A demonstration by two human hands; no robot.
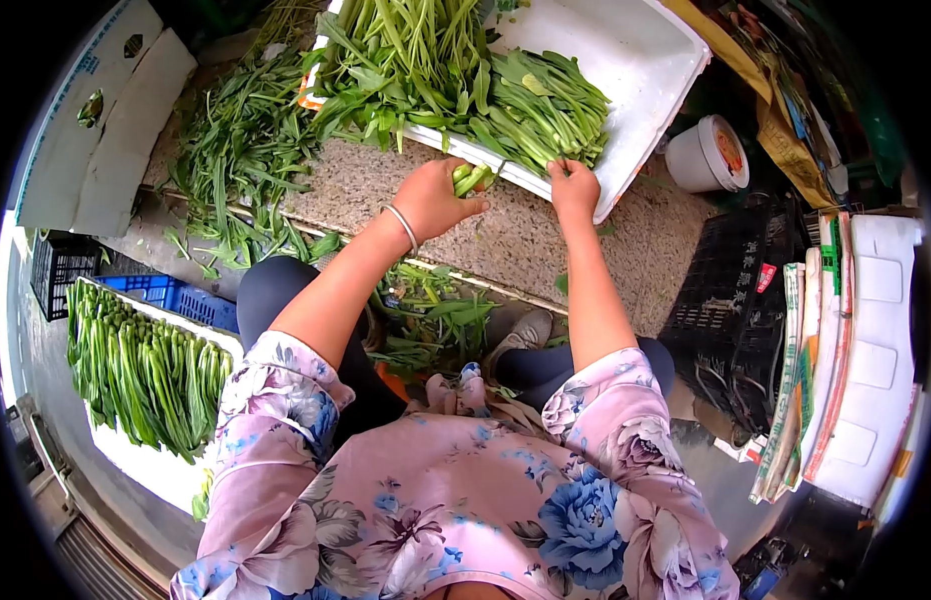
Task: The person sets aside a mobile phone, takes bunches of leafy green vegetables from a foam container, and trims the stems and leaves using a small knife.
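My left hand (436, 200), with a bangle on its wrist, is closed around a short bunch of thick green stems (472, 180) at the near rim of a white foam box (625, 75). My right hand (575, 190) pinches at the stem ends of a bundle of leafy greens (550, 105) lying inside that box; the exact stalk between its fingertips is too small to make out. Long-stemmed greens (410, 50) are heaped at the box's left side, their leaves hanging over the rim.
Loose leaves (240, 150) are piled on the stone slab (385, 190) at left, with more scraps on the floor between my feet. Another foam box of bundled greens (150, 370) stands at lower left. At right are a white bucket (700, 155), a black crate (730, 290) and stacked foam lids (865, 350).
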